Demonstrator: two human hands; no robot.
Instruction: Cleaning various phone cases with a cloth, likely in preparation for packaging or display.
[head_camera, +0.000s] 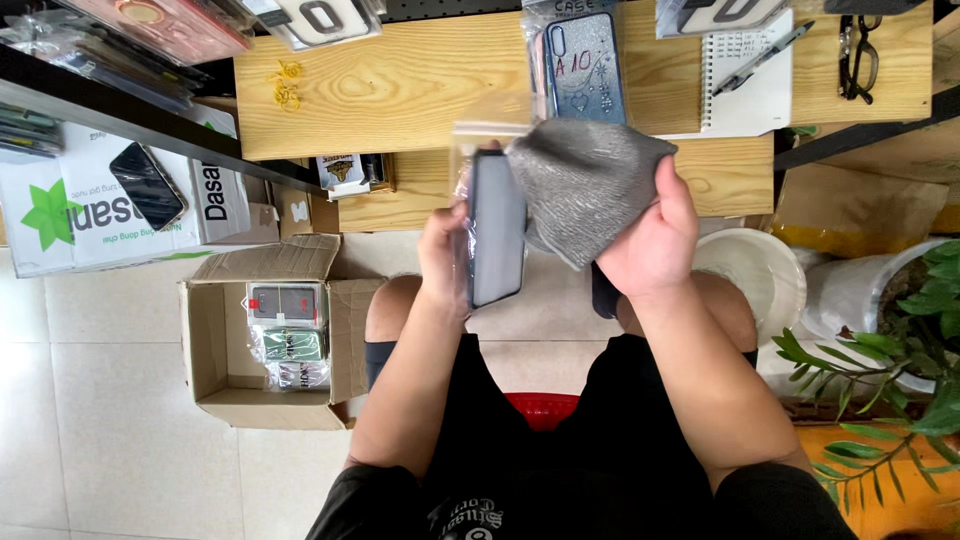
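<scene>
While seated before a low pale wooden table (400, 90), a person's left hand (443, 255) grips a dark flat phone case in clear plastic wrap (497, 228); the right hand (655, 245) clutches a grey cloth (585, 180) against it, apparently mid-wipe, just below the table's edge.

Open box (215, 340) lies left of the knees, wooden table (400, 90) ahead.

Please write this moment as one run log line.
left hand: holds phone case | right hand: holds grey cloth | below: cardboard box
</scene>
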